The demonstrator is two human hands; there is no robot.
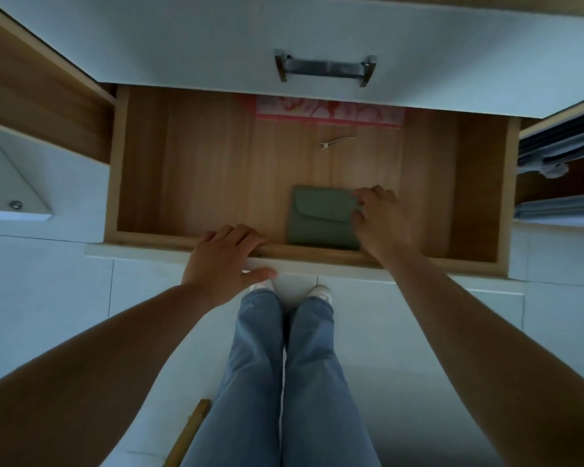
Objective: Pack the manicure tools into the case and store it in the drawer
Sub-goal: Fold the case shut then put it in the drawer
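A green manicure case, flap closed, lies flat on the floor of an open wooden drawer, close to its front wall. My right hand reaches into the drawer and holds the case's right edge with curled fingers. My left hand grips the drawer's white front panel, fingers hooked over its top edge and thumb on the outer face. A small metal tool lies loose farther back in the drawer.
A red and white patterned packet lies at the drawer's back under the shut upper drawer with its metal handle. Shelves with folded items stand at right. My legs and feet are on the white floor below.
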